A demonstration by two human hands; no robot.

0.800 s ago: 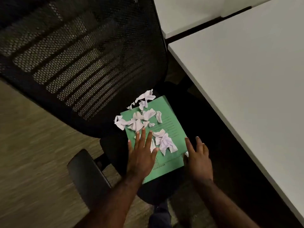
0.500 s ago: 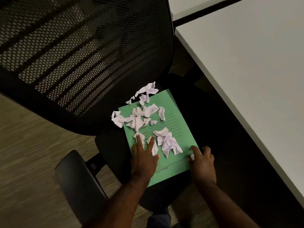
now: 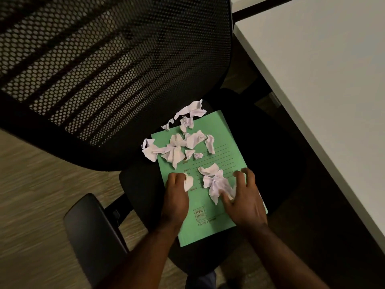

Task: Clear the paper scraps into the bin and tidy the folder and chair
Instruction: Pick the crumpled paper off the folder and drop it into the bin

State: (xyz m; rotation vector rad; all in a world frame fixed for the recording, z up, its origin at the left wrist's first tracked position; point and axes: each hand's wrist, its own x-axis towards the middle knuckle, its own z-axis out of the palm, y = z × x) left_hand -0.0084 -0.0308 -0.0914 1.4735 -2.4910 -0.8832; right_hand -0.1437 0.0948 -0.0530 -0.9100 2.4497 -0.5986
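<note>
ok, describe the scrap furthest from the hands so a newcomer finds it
Start at the black mesh chair, then its seat, where a green folder lies. Just past the folder's far edge sits a long crumpled white scrap. Unlike most others, it lies on the bare seat, nearest the backrest.

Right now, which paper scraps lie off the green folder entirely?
The top scrap and the tiny scrap left of it rest on the black seat; the other scraps overlap the folder.
</note>
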